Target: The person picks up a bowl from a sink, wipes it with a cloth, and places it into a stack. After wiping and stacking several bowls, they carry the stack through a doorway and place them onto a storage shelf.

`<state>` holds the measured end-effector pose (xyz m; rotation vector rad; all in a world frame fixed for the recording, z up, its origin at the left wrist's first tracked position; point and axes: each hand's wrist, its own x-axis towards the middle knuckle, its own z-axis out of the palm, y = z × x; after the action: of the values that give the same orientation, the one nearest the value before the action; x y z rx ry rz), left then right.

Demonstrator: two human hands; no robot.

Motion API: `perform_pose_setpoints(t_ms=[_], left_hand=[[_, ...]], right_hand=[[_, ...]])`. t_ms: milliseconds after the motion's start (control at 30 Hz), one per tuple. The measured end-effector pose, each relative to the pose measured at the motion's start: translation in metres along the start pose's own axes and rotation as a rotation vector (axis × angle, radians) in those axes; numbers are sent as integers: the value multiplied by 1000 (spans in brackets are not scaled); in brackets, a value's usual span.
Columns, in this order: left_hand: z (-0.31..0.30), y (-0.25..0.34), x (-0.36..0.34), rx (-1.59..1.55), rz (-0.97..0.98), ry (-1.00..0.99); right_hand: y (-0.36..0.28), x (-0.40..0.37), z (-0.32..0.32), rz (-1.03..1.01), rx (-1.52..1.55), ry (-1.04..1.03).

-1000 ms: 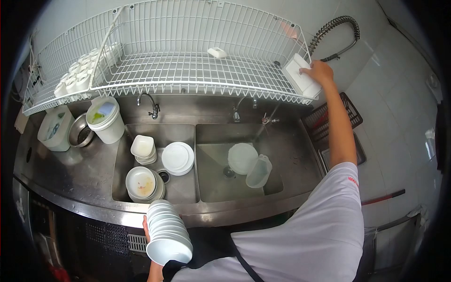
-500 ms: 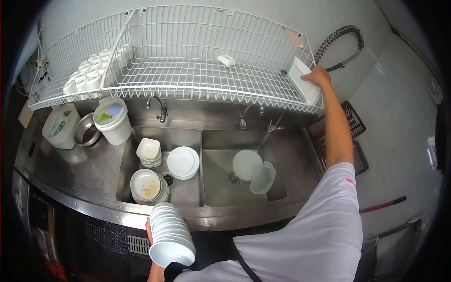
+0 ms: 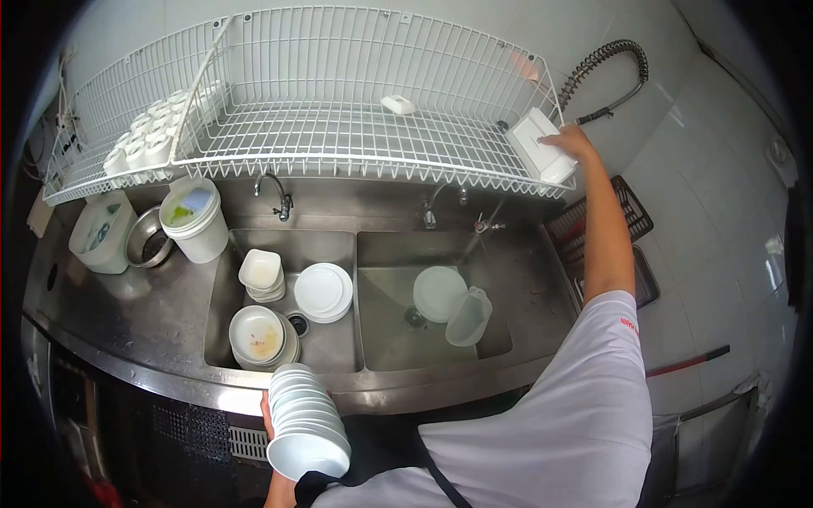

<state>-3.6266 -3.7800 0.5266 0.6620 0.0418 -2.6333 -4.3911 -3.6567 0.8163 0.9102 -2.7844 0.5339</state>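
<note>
My left hand [image 3: 268, 416] is wrapped around the side of a tall stack of white bowls [image 3: 306, 415] near my waist, in front of the sink edge. Most of its fingers are hidden behind the stack. The lowest bowl's opening faces me. Up at the right end of the white wire rack [image 3: 339, 127], my right hand [image 3: 572, 142] is closed on the edge of a white rectangular dish [image 3: 533, 148], which leans inside the rack. A small white dish [image 3: 398, 105] lies on the rack's mesh near its middle.
Stacked square bowls [image 3: 261, 269], round plates [image 3: 323, 292] and soiled dishes [image 3: 257, 334] stand in the left basin. A plate [image 3: 439, 294] and plastic jug [image 3: 468, 317] sit in the water-filled right basin. White cups [image 3: 148, 148], a bucket [image 3: 200, 229] and faucets [image 3: 282, 203] are nearby.
The rectangular dish has tipped leftward and shows more of its face, with my right hand still on it. The camera view has shifted slightly. My left hand keeps the bowl stack in place.
</note>
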Motion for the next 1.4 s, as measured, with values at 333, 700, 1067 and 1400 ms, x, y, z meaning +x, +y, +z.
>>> perform_pose_setpoints(t_ms=[333,700,1067,1400], left_hand=[[-1,3,1,-27,-28,-26],[-12,33,2,-110,87,-40],[-94,137,-95,-315,397,24],[-195,299,-282,-498,1021,348]], right_hand=[[-75,-80,2,35,-694,249],[-193,-193,14,-321,373,695],[-537,-558,200,-1130,690,-1112],[-790,-712,273,-1052,522,-1440]])
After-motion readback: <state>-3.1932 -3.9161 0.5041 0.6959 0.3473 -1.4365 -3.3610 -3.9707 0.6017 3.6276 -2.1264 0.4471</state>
